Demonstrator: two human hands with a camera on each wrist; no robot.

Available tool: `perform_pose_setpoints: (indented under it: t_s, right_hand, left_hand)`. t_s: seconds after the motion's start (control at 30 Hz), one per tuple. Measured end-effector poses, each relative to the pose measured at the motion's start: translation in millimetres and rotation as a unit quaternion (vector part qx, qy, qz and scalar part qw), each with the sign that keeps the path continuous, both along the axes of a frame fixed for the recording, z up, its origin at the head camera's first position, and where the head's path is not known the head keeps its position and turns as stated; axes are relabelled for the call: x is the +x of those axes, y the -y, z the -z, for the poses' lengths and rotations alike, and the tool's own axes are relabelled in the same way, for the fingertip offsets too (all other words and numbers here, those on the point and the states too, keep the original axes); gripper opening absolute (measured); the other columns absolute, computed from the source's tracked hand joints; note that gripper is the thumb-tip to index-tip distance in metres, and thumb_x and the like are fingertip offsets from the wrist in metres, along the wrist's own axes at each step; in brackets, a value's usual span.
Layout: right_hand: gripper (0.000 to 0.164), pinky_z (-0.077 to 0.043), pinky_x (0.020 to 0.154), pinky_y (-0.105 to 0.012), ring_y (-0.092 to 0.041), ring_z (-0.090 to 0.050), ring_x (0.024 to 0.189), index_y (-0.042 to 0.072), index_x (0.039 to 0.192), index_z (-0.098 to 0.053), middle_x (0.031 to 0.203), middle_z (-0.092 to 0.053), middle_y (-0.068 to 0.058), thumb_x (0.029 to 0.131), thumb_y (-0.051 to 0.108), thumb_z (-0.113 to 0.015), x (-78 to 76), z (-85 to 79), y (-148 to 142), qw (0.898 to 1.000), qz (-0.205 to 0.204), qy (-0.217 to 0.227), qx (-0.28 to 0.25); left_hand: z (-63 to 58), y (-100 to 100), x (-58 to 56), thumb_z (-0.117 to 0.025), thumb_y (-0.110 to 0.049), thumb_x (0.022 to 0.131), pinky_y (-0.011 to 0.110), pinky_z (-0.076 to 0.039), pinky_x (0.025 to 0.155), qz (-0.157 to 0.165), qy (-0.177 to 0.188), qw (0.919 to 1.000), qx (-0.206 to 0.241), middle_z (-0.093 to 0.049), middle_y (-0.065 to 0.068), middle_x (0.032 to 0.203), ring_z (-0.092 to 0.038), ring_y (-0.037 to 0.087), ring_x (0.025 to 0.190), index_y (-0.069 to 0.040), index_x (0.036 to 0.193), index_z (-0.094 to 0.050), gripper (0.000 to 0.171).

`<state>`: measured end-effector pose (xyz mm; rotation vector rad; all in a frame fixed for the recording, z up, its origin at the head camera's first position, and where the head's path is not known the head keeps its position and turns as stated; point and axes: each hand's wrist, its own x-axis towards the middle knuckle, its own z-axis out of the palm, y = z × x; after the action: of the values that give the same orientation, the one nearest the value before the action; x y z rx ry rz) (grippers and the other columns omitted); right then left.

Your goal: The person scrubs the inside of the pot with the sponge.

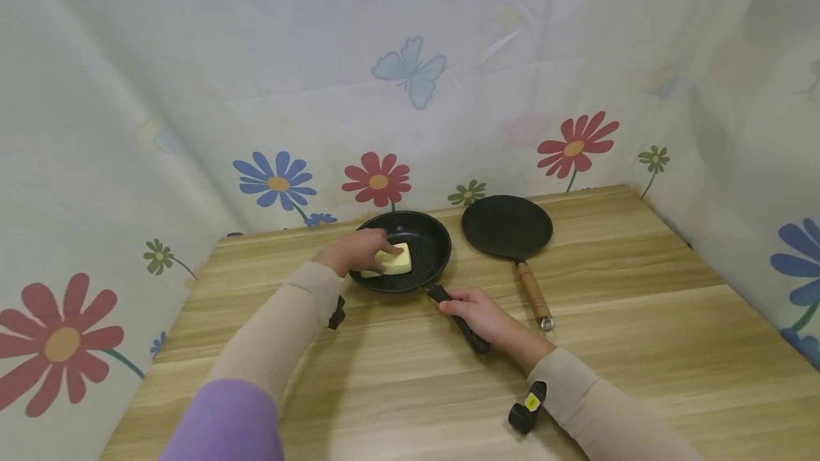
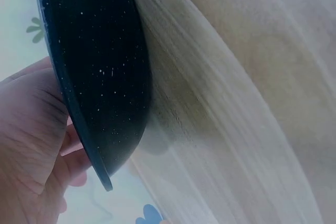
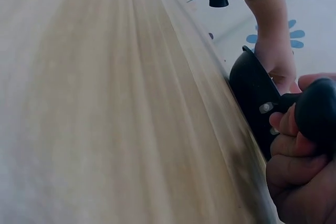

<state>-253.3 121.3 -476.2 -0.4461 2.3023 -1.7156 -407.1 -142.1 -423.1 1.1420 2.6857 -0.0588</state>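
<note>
A black frying pan (image 1: 426,240) stands on the wooden table, its speckled outer side showing in the left wrist view. Inside it lies a pale yellow sponge (image 1: 400,262). My left hand (image 1: 359,250) reaches over the pan's left rim and grips the sponge between thumb and fingers. In the left wrist view the pan wall hides the sponge and most of the fingers of that hand (image 2: 31,129). My right hand (image 1: 477,315) holds the pan's black handle (image 1: 472,338), and in the right wrist view its fingers (image 3: 294,166) curl round it.
Right of the frying pan lies a flat black pan (image 1: 507,225) with a wooden handle (image 1: 532,290). The wooden table (image 1: 410,390) backs onto a hanging cloth (image 1: 307,91) printed with flowers and a butterfly. A black wrist mount (image 1: 528,407) sits at the right sleeve.
</note>
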Motion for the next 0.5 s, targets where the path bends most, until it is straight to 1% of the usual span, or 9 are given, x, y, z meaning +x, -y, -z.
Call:
perform_pose_setpoints:
  t_s: [0.07, 0.2, 0.33, 0.5]
  right_hand:
    - [0.041, -0.042, 0.091, -0.030, -0.015, -0.056, 0.102, -0.006, 0.132, -0.063, 0.131, -0.064, -0.021, 0.100, 0.018, -0.058, -1.2, 0.9, -1, 1.000, -0.005, -0.005, 0.004]
    - [0.038, -0.043, 0.085, -0.029, -0.014, -0.056, 0.094, -0.007, 0.129, -0.064, 0.124, -0.067, -0.022, 0.099, 0.016, -0.059, -3.1, 1.9, -1, 1.000, -0.015, -0.011, 0.008]
    - [0.037, -0.042, 0.083, -0.028, -0.014, -0.054, 0.089, -0.007, 0.128, -0.066, 0.120, -0.067, -0.022, 0.098, 0.014, -0.060, -3.6, 1.7, -2, 1.000, -0.020, -0.009, 0.000]
    - [0.037, -0.043, 0.086, -0.026, -0.014, -0.056, 0.095, -0.006, 0.128, -0.066, 0.126, -0.066, -0.022, 0.097, 0.014, -0.061, -3.3, 3.2, -2, 1.000, -0.025, -0.009, 0.003]
  left_hand:
    - [-0.5, -1, -3.0, -0.082, -0.016, 0.085, 0.038, -0.050, 0.096, 0.014, -0.014, 0.9998, -0.007, -0.066, 0.013, 0.116, -0.062, 0.026, 0.105, -0.018, 0.139, -0.063, 0.057]
    - [-1.0, -4, -10.1, -0.082, -0.015, 0.085, 0.036, -0.051, 0.091, 0.032, -0.044, 0.9984, -0.019, -0.064, 0.011, 0.109, -0.062, 0.024, 0.099, -0.017, 0.137, -0.065, 0.055]
    - [-1.1, -9, -16.1, -0.083, -0.016, 0.085, 0.036, -0.051, 0.087, 0.027, -0.075, 0.9964, -0.030, -0.063, 0.011, 0.105, -0.060, 0.024, 0.093, -0.017, 0.134, -0.068, 0.052]
    - [2.1, -15, -23.3, -0.082, -0.020, 0.086, 0.041, -0.050, 0.085, 0.023, -0.135, 0.9897, -0.041, -0.061, 0.011, 0.097, -0.058, 0.026, 0.088, -0.016, 0.131, -0.070, 0.047]
